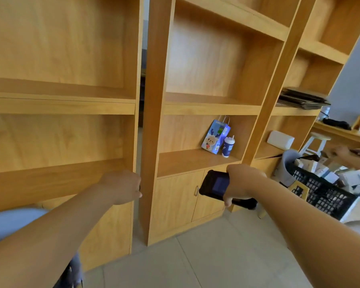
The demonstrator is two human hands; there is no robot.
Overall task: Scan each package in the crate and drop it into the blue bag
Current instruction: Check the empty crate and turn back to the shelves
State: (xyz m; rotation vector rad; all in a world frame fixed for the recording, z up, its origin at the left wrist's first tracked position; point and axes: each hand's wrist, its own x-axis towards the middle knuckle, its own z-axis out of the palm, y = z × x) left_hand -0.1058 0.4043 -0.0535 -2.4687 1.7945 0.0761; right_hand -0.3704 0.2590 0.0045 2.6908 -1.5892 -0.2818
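Tall wooden shelving [195, 163] fills the wall. To its right sits a black lattice crate [324, 194], tilted in view, its far end cut off; what carries it is hard to make out. The left grip [123, 187] is curled into a fist at the front edge of a shelf upright, fingers hidden behind the knuckles. The right grip [242, 183] is wrapped round a black handheld scanner [214, 185], whose dim screen faces up. Pale boxed packages [322, 170] lie jumbled in the crate, labels too blurred to read. Another person's hand [341, 151] reaches above them. A gift bag [214, 135] stands on a shelf with a cup [228, 146] just beside it.
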